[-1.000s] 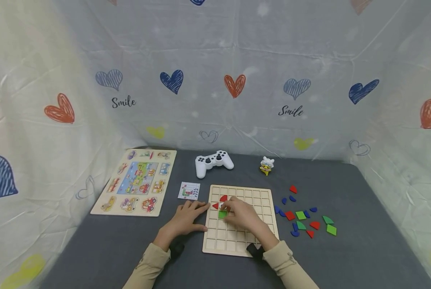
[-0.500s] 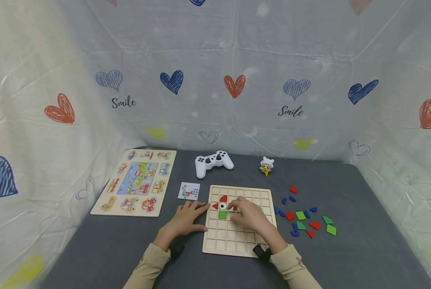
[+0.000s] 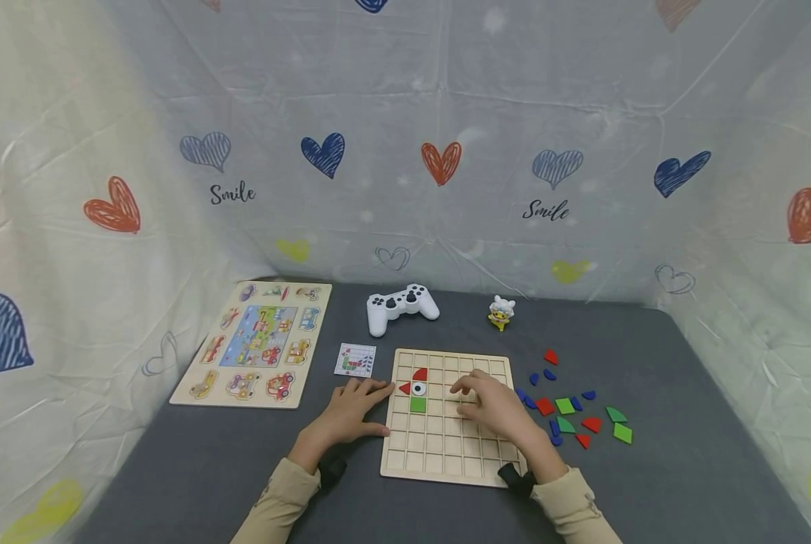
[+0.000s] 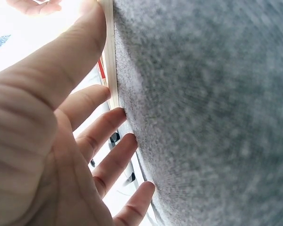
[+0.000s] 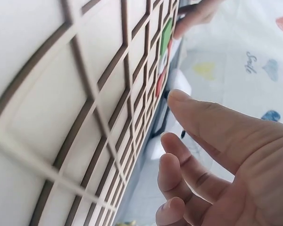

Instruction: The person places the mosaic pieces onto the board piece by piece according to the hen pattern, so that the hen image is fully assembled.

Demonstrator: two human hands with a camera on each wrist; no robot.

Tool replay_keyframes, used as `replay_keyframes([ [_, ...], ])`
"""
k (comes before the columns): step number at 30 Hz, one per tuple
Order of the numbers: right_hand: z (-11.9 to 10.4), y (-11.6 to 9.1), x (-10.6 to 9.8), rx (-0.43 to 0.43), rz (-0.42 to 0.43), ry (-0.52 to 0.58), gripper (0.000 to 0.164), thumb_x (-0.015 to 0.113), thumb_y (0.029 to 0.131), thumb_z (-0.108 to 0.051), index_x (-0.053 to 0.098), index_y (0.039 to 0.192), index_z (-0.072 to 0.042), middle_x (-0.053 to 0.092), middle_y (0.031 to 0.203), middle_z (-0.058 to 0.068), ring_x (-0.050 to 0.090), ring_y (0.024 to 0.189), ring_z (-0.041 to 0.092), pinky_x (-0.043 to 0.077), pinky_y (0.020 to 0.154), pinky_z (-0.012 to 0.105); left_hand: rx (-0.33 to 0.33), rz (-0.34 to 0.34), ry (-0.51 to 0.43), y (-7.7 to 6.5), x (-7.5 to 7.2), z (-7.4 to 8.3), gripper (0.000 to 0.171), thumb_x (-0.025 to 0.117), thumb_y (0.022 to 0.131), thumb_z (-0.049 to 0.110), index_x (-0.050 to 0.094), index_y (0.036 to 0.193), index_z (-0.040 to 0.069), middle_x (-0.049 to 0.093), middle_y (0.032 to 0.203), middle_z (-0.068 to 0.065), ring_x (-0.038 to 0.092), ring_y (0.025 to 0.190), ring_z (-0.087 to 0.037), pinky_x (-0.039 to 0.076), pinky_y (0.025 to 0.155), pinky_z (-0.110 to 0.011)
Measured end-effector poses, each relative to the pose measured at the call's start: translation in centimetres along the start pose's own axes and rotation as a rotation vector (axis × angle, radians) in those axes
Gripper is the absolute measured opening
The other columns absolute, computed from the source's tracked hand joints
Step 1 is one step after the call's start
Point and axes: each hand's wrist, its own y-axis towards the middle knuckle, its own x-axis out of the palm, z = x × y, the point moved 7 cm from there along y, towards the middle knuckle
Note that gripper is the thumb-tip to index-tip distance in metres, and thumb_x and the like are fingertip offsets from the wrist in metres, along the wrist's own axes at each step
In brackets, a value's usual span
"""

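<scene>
A wooden grid board (image 3: 439, 454) lies on the dark table. On its upper left sit a red quarter-round tile (image 3: 420, 374), a red triangle tile (image 3: 405, 388), a white tile with an eye (image 3: 419, 388) and a green square tile (image 3: 417, 405). My left hand (image 3: 348, 412) touches the board's left edge with thumb and fingertips, fingers spread. Over the board's right half hovers my right hand (image 3: 492, 406), fingers loosely bent. In the right wrist view nothing shows between its thumb and fingers (image 5: 177, 172).
Loose red, green and blue tiles (image 3: 565, 406) lie right of the board. A small pattern card (image 3: 356, 360) is at its upper left. Farther back are a picture puzzle board (image 3: 188, 384), a white game controller (image 3: 402, 307) and a small figurine (image 3: 501, 312).
My right hand has moved off the eye tile toward the right across the board, leaving that tile in the grid. The left hand has stayed in place.
</scene>
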Motion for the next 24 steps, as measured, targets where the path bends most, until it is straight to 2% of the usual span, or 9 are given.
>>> replay_keyframes([
  [19,6.2,-2.9,-4.1,0.06,0.062,-0.034,0.024,0.072,0.08,-0.013,0.067,0.103,-0.014,0.058,0.096,0.005,0.038,0.057,0.008,0.035,0.046,0.024,0.008,0.01,-0.003,-0.1,0.0,0.0,0.077,0.069,0.076,0.048,0.04,0.142,0.019,0.043,0.137,-0.006,0.037,0.116,-0.03,0.028,0.094,-0.057],
  [21,6.9,-3.2,-4.6,0.073,0.066,-0.047,0.024,0.072,0.08,-0.013,0.067,0.103,-0.014,0.058,0.097,0.005,0.04,0.057,0.009,0.036,0.047,0.025,0.008,0.01,-0.004,-0.1,0.0,0.0,0.077,0.069,0.076,0.048,0.04,0.142,0.019,0.043,0.137,-0.006,0.037,0.116,-0.03,0.028,0.094,-0.057],
  [24,7.8,-3.8,-5.1,0.079,0.067,-0.06,0.026,0.073,0.079,-0.014,0.067,0.104,-0.013,0.058,0.097,0.004,0.052,0.068,0.014,0.044,0.057,0.03,0.01,0.011,-0.003,-0.1,0.0,0.1,0.077,0.069,0.077,0.047,0.04,0.142,0.019,0.043,0.136,-0.006,0.037,0.116,-0.03,0.028,0.094,-0.057],
])
